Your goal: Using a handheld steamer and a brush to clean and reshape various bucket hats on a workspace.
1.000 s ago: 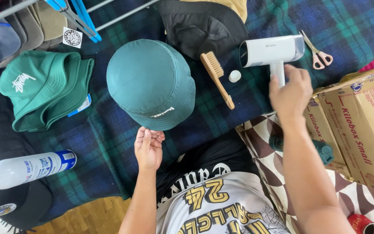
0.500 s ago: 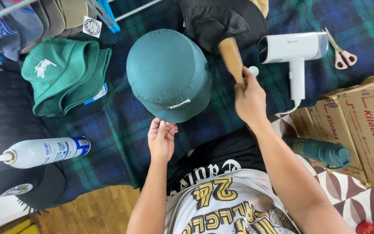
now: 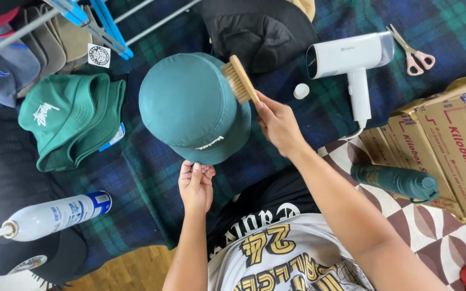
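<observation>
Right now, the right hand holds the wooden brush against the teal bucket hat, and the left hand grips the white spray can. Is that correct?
Not quite. In the head view the left hand pinches the brim of the teal bucket hat; the white spray can lies untouched nearby. The right hand does hold the wooden brush against the hat.

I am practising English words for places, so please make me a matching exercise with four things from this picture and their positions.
Things:
1. wooden brush
2. spray can
3. scissors
4. teal bottle

Places:
a. lying at the lower left
b. beside the cardboard boxes
c. in the right hand, on the teal bucket hat
d. at the upper right, past the white steamer

Pairs: 1-c, 2-a, 3-d, 4-b
</observation>
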